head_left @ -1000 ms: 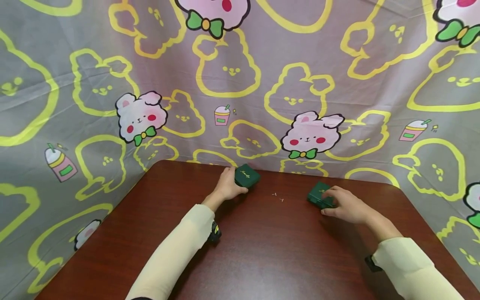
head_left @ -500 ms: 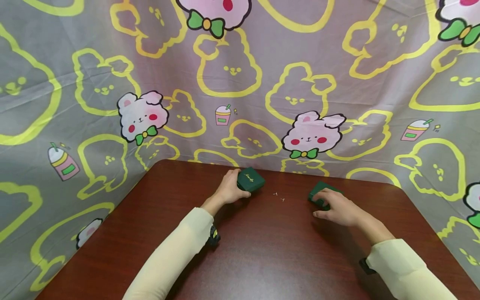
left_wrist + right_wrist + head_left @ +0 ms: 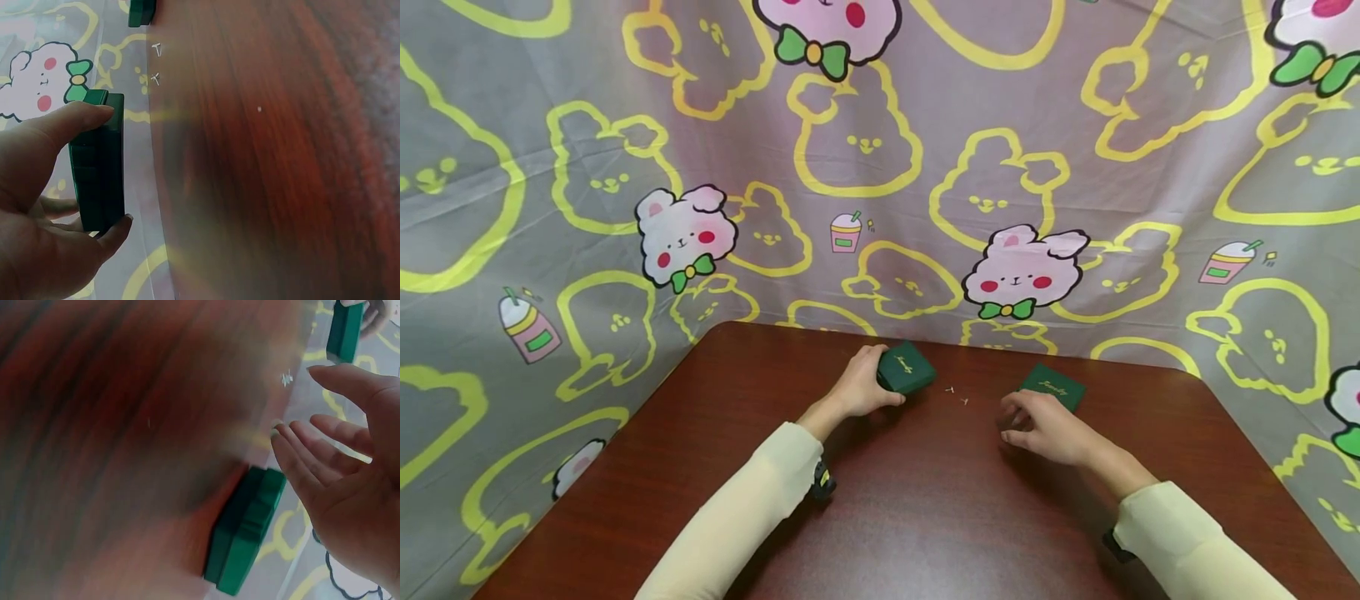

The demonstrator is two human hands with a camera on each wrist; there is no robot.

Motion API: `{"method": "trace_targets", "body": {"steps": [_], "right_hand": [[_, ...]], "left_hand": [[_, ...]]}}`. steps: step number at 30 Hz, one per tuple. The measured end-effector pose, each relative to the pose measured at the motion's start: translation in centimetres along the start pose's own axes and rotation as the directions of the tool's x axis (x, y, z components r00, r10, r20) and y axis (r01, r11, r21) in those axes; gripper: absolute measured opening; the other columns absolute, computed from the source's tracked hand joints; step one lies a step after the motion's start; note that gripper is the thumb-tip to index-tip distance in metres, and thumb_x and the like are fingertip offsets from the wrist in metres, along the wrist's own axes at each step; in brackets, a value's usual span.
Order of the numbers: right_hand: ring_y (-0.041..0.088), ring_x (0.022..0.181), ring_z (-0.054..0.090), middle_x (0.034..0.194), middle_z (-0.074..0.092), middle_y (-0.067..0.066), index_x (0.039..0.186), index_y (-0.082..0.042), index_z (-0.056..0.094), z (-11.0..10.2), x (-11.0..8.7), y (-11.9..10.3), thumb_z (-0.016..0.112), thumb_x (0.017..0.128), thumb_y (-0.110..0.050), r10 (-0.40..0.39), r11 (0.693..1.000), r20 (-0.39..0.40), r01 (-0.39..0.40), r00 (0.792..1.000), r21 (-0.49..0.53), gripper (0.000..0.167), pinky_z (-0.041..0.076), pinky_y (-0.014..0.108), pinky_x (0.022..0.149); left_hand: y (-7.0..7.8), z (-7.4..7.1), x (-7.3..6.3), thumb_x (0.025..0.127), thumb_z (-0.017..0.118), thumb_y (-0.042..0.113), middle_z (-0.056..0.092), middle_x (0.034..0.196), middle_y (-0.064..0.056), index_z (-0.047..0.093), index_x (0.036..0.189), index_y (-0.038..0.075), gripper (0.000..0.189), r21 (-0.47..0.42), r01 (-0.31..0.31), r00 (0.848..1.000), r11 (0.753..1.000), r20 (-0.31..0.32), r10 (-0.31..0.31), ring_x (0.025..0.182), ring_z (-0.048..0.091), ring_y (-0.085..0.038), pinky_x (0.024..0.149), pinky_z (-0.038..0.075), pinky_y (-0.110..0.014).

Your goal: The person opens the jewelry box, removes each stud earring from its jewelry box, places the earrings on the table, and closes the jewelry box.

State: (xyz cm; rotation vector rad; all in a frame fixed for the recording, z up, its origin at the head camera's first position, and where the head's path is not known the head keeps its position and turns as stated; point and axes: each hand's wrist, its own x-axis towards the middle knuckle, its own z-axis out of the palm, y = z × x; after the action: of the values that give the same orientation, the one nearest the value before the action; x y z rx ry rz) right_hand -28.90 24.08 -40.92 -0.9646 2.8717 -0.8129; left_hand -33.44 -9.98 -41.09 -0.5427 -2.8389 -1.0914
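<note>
My left hand (image 3: pixel 859 385) grips a dark green jewelry box (image 3: pixel 907 369) by its sides, thumb on one edge and fingers on the opposite one. Its lid bears gold lettering, and in the left wrist view the box (image 3: pixel 99 165) looks closed. A second green jewelry box (image 3: pixel 1052 385) lies closed on the table to the right. My right hand (image 3: pixel 1045 427) hovers in front and to the left of that box, overlapping its near corner in the head view. Nothing is between its loosely bent fingers in the right wrist view. Two tiny silvery stud-like pieces (image 3: pixel 965 402) lie between the boxes.
The brown wooden table (image 3: pixel 925 517) reaches back to a patterned cloth curtain (image 3: pixel 865 275) hanging behind it and along both sides. A tiny pale speck (image 3: pixel 259 109) shows on the tabletop in the left wrist view.
My left hand has shifted slightly right and nearer, carrying its jewelry box. My right hand has come off the right-hand box and moved left, uncovering the lettering on its lid.
</note>
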Motion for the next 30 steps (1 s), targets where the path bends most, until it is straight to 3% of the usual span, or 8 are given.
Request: {"method": "trace_targets", "body": {"steps": [8,22,30], "right_hand": [[0.020,0.090,0.069,0.102,0.070,0.007,0.118,0.005,0.064,1.1,0.4,-1.1,0.080,0.087,-0.014,-0.056,0.998,0.020,0.055,0.998,0.025,0.040,0.056,0.035,0.078],[0.025,0.095,0.069,0.109,0.071,0.011,0.123,0.004,0.063,2.0,0.8,-3.0,0.079,0.089,-0.016,-0.098,0.986,0.024,0.094,0.995,0.140,0.042,0.058,0.042,0.081],[0.023,0.098,0.067,0.111,0.070,0.009,0.126,-0.001,0.063,2.5,0.9,-3.5,0.077,0.092,-0.019,-0.079,0.976,0.091,0.058,0.993,0.209,0.041,0.058,0.040,0.084]], "left_hand": [[0.6,0.1,-1.1,0.076,0.090,0.026,0.051,0.137,-0.019,0.043,0.148,-0.002,0.090,0.008,-0.031,0.999,1.000,0.028,0.030,0.117,0.052,-0.032,0.097,0.047,-0.046],[1.6,0.8,-2.3,0.077,0.090,0.026,0.051,0.138,-0.018,0.041,0.150,-0.001,0.091,-0.011,-0.076,0.991,0.997,0.114,0.076,0.118,0.053,-0.031,0.099,0.046,-0.046],[2.0,1.9,-2.9,0.078,0.089,0.027,0.052,0.138,-0.016,0.042,0.150,-0.001,0.091,-0.011,-0.119,0.979,0.993,0.166,0.119,0.114,0.054,-0.028,0.095,0.047,-0.043]]}}
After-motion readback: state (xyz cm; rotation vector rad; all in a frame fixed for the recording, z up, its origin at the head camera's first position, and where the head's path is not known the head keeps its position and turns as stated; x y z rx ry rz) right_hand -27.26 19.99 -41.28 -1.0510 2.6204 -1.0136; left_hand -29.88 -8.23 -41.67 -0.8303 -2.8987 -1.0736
